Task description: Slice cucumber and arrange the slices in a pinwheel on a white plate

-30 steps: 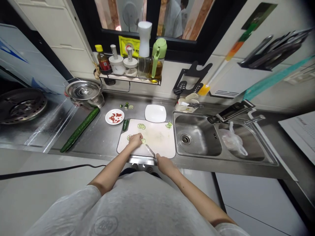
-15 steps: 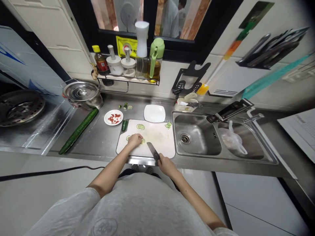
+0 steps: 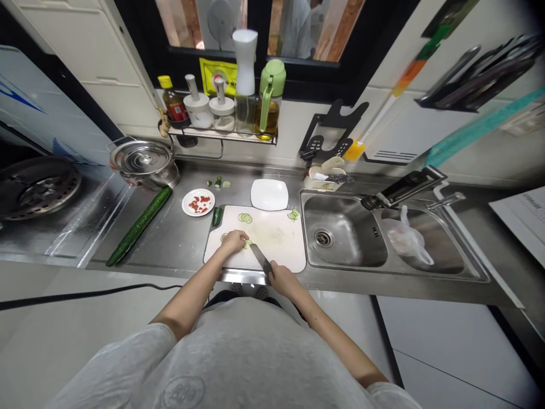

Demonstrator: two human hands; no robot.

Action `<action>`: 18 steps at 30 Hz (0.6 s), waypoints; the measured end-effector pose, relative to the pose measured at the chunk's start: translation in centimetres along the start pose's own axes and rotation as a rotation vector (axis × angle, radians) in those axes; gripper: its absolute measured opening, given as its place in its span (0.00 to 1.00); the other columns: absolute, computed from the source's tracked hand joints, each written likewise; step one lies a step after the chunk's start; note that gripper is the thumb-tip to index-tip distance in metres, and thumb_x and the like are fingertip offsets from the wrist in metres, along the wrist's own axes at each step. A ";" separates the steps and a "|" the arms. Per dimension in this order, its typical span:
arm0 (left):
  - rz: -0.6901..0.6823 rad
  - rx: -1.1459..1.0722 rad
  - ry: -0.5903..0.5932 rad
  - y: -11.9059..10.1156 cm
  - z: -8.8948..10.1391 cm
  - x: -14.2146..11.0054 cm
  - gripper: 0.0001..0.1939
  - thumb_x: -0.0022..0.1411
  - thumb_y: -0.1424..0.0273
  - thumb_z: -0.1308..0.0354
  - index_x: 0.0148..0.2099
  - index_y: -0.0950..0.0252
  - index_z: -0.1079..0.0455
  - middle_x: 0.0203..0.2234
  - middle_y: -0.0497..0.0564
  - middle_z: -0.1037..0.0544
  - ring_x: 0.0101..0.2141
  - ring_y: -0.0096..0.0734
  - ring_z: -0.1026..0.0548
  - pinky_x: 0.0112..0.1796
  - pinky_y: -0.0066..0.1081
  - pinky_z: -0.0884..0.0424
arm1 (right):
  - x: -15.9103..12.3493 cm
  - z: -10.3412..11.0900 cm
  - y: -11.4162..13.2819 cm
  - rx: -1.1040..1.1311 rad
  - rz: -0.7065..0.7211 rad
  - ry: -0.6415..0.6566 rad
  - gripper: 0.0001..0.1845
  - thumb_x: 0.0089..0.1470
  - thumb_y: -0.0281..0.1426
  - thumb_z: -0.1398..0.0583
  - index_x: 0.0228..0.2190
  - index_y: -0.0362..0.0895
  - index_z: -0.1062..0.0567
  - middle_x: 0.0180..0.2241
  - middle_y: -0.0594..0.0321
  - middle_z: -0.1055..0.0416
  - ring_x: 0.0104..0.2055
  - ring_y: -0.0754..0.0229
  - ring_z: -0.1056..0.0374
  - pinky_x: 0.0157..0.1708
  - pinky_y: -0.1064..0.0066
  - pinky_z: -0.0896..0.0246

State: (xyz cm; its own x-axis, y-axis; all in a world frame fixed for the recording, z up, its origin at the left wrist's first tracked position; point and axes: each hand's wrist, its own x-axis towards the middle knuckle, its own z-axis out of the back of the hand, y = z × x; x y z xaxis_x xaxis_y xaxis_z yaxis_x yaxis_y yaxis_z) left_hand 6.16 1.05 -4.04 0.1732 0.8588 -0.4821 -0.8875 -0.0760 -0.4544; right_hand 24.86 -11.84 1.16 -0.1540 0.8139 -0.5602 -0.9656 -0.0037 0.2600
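Note:
On the white cutting board (image 3: 272,258), my left hand (image 3: 233,242) is closed, its fingertips pinched at a pale green cucumber slice (image 3: 247,244). My right hand (image 3: 283,280) grips the handle of a kitchen knife (image 3: 260,258) at the board's front edge. The blade slants up and left, its tip beside the slice at my left fingers; whether they touch I cannot tell. Overlapping cucumber slices (image 3: 244,218) lie at the board's back, with more slices (image 3: 293,215) in its back right corner. A dark green cucumber piece (image 3: 217,216) rests at the back left corner.
Behind the board stands a white square dish (image 3: 269,195). Left of it are a plate with red bits (image 3: 198,214), a whole cucumber (image 3: 139,227) and a lidded steel pot (image 3: 147,165). A double sink (image 3: 347,250) adjoins the right; a condiment rack (image 3: 225,135) hangs behind.
The knife's blade first turned so its broad side shows, then its tip moved left to the slice by my left fingers. My left hand has stayed nearly in place.

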 end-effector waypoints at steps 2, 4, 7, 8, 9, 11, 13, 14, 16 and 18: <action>-0.006 0.019 0.014 0.0 0.2 0.0 0.15 0.53 0.72 0.45 0.42 0.54 0.25 0.39 0.46 0.20 0.44 0.34 0.26 0.47 0.34 0.38 | 0.0 0.0 -0.1 0.003 0.001 0.002 0.12 0.58 0.26 0.52 0.44 0.40 0.36 0.39 0.51 0.26 0.40 0.55 0.30 0.31 0.70 0.52; -0.010 0.035 0.029 0.0 0.4 0.1 0.15 0.52 0.72 0.45 0.42 0.54 0.25 0.39 0.46 0.20 0.43 0.34 0.26 0.46 0.33 0.38 | 0.1 0.1 -0.1 0.008 -0.002 0.013 0.13 0.58 0.26 0.52 0.44 0.40 0.36 0.39 0.50 0.27 0.40 0.55 0.31 0.31 0.70 0.52; 0.001 0.058 0.049 -0.1 0.6 0.2 0.17 0.51 0.72 0.44 0.43 0.53 0.25 0.40 0.45 0.20 0.43 0.34 0.26 0.46 0.33 0.38 | 0.0 0.2 -0.1 0.021 -0.012 0.032 0.13 0.59 0.27 0.52 0.45 0.41 0.36 0.39 0.51 0.27 0.40 0.55 0.31 0.32 0.70 0.52; 0.006 0.064 0.057 -0.1 0.7 0.3 0.17 0.51 0.72 0.44 0.43 0.53 0.25 0.39 0.45 0.20 0.43 0.34 0.26 0.46 0.33 0.38 | 0.0 0.3 -0.1 0.025 -0.014 0.036 0.13 0.59 0.27 0.52 0.45 0.41 0.36 0.39 0.50 0.27 0.41 0.54 0.31 0.32 0.70 0.52; 0.011 0.069 0.066 -0.1 0.7 0.3 0.17 0.50 0.72 0.43 0.43 0.53 0.25 0.39 0.45 0.20 0.43 0.34 0.26 0.46 0.32 0.37 | 0.0 0.3 0.0 0.028 -0.013 0.039 0.13 0.59 0.27 0.52 0.45 0.41 0.36 0.40 0.50 0.27 0.41 0.54 0.31 0.32 0.70 0.52; 0.014 0.076 0.083 -0.1 0.8 0.3 0.17 0.49 0.72 0.42 0.43 0.53 0.25 0.38 0.44 0.20 0.42 0.33 0.25 0.46 0.31 0.37 | -0.1 0.4 0.0 0.032 -0.009 0.039 0.14 0.59 0.27 0.52 0.45 0.41 0.36 0.40 0.50 0.27 0.40 0.54 0.31 0.32 0.69 0.52; 0.010 0.082 0.095 0.0 0.9 0.3 0.18 0.48 0.73 0.41 0.43 0.54 0.25 0.37 0.44 0.20 0.41 0.33 0.25 0.45 0.30 0.37 | 0.0 0.4 0.1 0.033 -0.008 0.035 0.14 0.58 0.26 0.52 0.45 0.41 0.36 0.40 0.50 0.27 0.40 0.54 0.31 0.32 0.69 0.52; 0.006 0.083 0.099 0.0 0.9 0.3 0.18 0.48 0.73 0.41 0.43 0.54 0.25 0.37 0.44 0.20 0.41 0.33 0.25 0.44 0.30 0.36 | 0.0 0.4 0.0 0.030 -0.009 0.035 0.14 0.58 0.26 0.52 0.45 0.41 0.36 0.40 0.50 0.27 0.40 0.54 0.31 0.31 0.69 0.52; 0.002 0.084 0.104 0.1 1.0 0.3 0.18 0.47 0.73 0.41 0.42 0.54 0.25 0.36 0.44 0.20 0.40 0.32 0.25 0.43 0.29 0.36 | 0.1 0.3 0.0 0.019 -0.011 0.036 0.13 0.58 0.26 0.52 0.45 0.41 0.36 0.40 0.50 0.27 0.40 0.54 0.31 0.31 0.69 0.53; 0.003 0.077 0.105 0.2 1.0 0.3 0.18 0.47 0.74 0.41 0.42 0.55 0.25 0.36 0.44 0.20 0.39 0.31 0.24 0.42 0.28 0.36 | 0.3 0.1 -0.2 0.008 -0.011 0.036 0.13 0.58 0.27 0.52 0.45 0.42 0.36 0.40 0.51 0.26 0.40 0.54 0.31 0.31 0.69 0.53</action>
State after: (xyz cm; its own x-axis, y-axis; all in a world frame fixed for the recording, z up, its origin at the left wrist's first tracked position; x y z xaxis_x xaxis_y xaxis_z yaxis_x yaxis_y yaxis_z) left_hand 5.63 1.83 -3.49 0.2104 0.8006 -0.5611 -0.9175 -0.0364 -0.3960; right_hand 24.98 -11.53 1.02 -0.1512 0.7924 -0.5910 -0.9655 0.0099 0.2603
